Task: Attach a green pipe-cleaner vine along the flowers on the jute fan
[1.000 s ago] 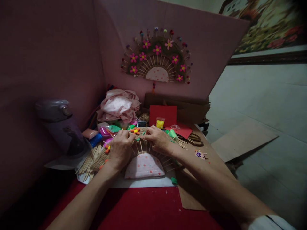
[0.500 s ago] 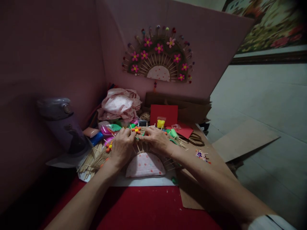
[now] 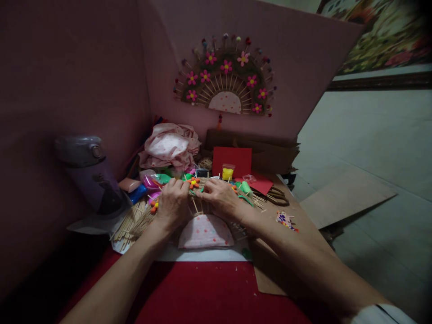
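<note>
A half-round fan-shaped craft lies before me, with a spotted cloth half-disc (image 3: pixel 205 233) at its base and thin sticks spreading from it. Across the sticks runs a brown twine band, which carries an orange flower (image 3: pixel 194 182) with a yellow centre. My left hand (image 3: pixel 173 203) rests on the band's left part, fingers bent and closed; what is under its fingertips is hidden. Opposite it, my right hand (image 3: pixel 221 196) pinches a thin green strip (image 3: pixel 202 190) at the band. More green strip (image 3: pixel 246 200) shows to the right of that hand.
Loose sticks (image 3: pixel 130 225) lie at left beside a purple bottle (image 3: pixel 96 180). Behind are crumpled spotted cloth (image 3: pixel 170 144), red card (image 3: pixel 232 161) and a yellow clay packet (image 3: pixel 227 172). Scissors (image 3: pixel 278 196) lie right. A finished flowered fan (image 3: pixel 225 81) hangs on the backboard.
The view has shifted slightly, moving everything a little to the right. Both hands stay at the band with only small finger movement.
</note>
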Tool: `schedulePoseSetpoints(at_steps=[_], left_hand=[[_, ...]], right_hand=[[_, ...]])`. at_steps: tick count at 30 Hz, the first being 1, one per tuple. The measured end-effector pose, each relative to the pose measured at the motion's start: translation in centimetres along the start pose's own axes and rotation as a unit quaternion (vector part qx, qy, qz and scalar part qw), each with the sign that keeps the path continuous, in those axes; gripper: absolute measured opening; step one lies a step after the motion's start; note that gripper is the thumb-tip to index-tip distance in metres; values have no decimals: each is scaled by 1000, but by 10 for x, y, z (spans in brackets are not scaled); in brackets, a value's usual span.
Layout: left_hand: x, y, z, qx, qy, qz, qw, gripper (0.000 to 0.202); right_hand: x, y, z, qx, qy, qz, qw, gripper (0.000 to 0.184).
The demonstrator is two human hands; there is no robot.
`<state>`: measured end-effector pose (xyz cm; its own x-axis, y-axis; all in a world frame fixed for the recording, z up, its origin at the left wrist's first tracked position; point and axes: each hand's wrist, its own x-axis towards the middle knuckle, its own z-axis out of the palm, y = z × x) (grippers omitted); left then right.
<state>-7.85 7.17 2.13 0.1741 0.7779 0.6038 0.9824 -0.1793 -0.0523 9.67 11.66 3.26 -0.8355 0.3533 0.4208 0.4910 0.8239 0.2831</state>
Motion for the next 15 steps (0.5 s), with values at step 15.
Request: schedulePoseSetpoints(at_steps=[15], left_hand=[[0, 0, 4, -21, -1, -16, 1000, 17]], right_hand=[[3, -4, -1, -27, 18, -21, 999, 24]])
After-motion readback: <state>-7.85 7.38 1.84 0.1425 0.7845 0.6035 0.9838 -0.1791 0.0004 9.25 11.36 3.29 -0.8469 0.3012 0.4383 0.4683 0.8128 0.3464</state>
